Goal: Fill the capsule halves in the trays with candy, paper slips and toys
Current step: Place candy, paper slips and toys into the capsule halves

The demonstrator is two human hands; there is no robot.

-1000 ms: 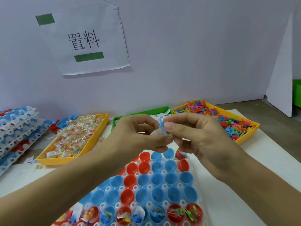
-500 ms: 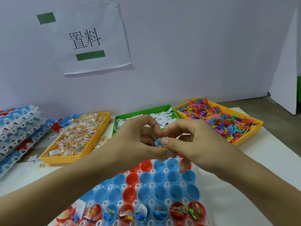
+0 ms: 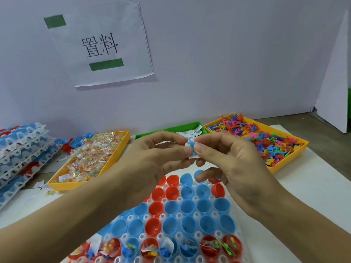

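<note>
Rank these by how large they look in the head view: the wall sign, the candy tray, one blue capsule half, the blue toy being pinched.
1. Wall sign
2. Candy tray
3. Blue capsule half
4. Blue toy, partly hidden by fingers

The top two sit at different distances, so only apparent size counts.

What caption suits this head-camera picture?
Both hands, left hand and right hand, pinch a small blue toy above the capsule tray.
</note>
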